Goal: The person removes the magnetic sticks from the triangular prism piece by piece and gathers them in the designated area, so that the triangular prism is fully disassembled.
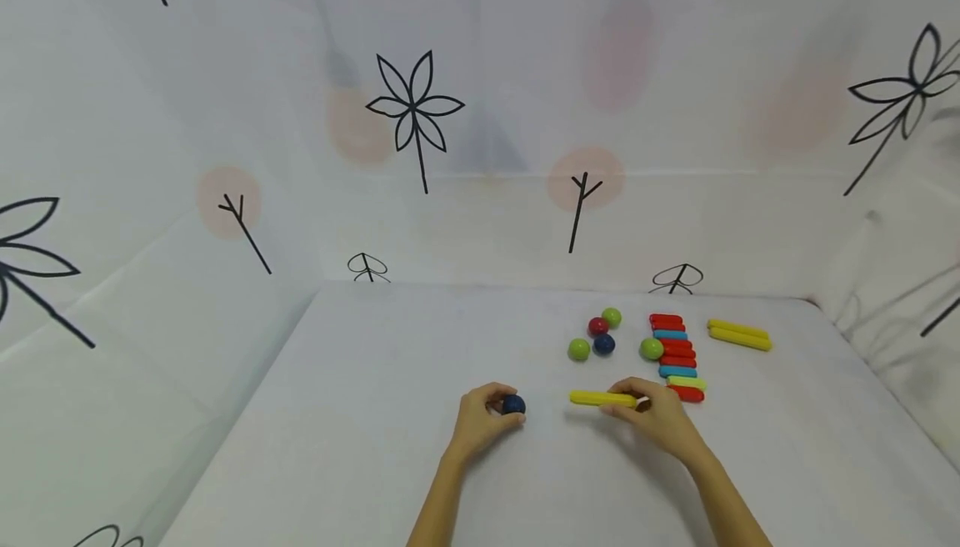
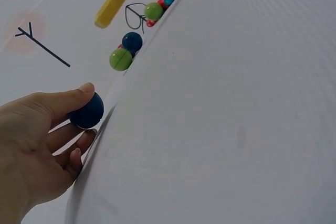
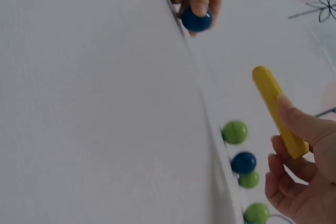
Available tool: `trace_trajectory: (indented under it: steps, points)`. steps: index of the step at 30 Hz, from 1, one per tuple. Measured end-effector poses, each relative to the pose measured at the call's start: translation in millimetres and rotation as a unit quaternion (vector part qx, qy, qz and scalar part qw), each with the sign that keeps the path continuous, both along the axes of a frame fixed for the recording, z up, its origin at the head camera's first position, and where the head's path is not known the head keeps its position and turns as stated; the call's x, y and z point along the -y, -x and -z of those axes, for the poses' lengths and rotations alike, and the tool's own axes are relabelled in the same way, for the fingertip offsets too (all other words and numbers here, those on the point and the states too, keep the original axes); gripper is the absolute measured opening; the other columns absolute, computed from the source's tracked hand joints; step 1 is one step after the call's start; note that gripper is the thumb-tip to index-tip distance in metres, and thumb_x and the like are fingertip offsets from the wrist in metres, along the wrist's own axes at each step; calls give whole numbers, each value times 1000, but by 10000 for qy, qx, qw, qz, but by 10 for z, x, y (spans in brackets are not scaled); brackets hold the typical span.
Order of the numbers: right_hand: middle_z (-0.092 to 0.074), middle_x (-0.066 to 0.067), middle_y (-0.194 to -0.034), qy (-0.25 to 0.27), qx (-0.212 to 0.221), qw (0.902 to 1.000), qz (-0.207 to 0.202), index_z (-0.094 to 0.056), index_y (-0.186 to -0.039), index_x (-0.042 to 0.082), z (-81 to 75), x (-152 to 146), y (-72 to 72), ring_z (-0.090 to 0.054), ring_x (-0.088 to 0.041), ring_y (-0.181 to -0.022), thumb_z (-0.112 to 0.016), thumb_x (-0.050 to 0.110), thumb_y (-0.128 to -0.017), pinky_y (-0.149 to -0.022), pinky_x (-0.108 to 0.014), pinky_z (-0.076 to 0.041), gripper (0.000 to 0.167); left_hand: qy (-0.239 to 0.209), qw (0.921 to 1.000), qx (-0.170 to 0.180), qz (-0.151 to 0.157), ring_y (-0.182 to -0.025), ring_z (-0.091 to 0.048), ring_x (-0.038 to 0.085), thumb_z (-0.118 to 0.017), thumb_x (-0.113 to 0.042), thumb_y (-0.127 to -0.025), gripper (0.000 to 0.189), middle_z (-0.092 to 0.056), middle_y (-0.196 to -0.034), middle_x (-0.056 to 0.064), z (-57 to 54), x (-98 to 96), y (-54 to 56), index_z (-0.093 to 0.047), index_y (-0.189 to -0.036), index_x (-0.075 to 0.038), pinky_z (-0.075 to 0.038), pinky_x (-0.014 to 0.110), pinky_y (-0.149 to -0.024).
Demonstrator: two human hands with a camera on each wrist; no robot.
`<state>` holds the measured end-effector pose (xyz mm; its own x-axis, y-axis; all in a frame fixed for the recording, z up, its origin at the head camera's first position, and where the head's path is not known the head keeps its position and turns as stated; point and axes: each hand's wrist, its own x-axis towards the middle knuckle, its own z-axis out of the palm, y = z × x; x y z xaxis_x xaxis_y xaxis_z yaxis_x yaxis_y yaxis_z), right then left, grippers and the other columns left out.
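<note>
My left hand (image 1: 480, 422) pinches a dark blue ball (image 1: 513, 404) between thumb and fingers, low over the white table. In the left wrist view the thumb lies along the upper side of this blue ball (image 2: 87, 111). To the right, my right hand (image 1: 660, 418) holds a yellow stick (image 1: 602, 398) by one end, slightly above the table. Its free end points left, toward the blue ball but apart from it. The right wrist view shows the thumb pressed on the yellow stick (image 3: 275, 106), with fingers behind it.
Behind the hands lie a second blue ball (image 1: 603, 344), a red ball (image 1: 597, 327) and green balls (image 1: 578, 349). Another green ball (image 1: 652, 348) touches a column of red, blue and lime sticks (image 1: 678, 352). Two yellow sticks (image 1: 739, 335) lie farther right. Patterned white cloth (image 1: 487, 230) rises behind the table.
</note>
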<state>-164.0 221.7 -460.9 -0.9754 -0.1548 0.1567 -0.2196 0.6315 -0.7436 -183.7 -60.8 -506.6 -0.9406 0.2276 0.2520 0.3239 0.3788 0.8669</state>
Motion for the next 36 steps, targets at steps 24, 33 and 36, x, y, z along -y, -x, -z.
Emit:
trace_trajectory:
  steps: [24, 33, 36]
  points:
    - [-62, -23, -99, -641, 399, 9672, 2425, -59, -112, -11, 271, -1866, 46, -43, -4, -71, -62, 39, -89, -56, -21, -37, 55, 273, 9993, -40, -235, -78, -55, 9, -81, -18, -70, 34, -66, -90, 5, -11, -682, 550, -69, -100, -5, -44, 20, -71]
    - [-49, -37, -115, -714, 835, 9711, 2121, -51, -116, -15, 272, -1998, 359, -45, -46, -100, -57, 46, -90, -81, -55, -39, 67, 391, 9989, -16, -252, -78, -54, 11, -81, -19, -71, 39, -64, -88, 4, -25, -779, 645, -70, -106, -5, -43, 20, -70]
    - [-49, -39, -114, -976, 773, 9715, 2017, -52, -115, -15, 280, -2025, 423, -45, -49, -101, -58, 46, -89, -82, -58, -37, 66, 277, 9993, 88, -235, -76, -54, 11, -81, -18, -71, 39, -65, -86, 4, -27, -794, 665, -69, -105, -4, -43, 20, -69]
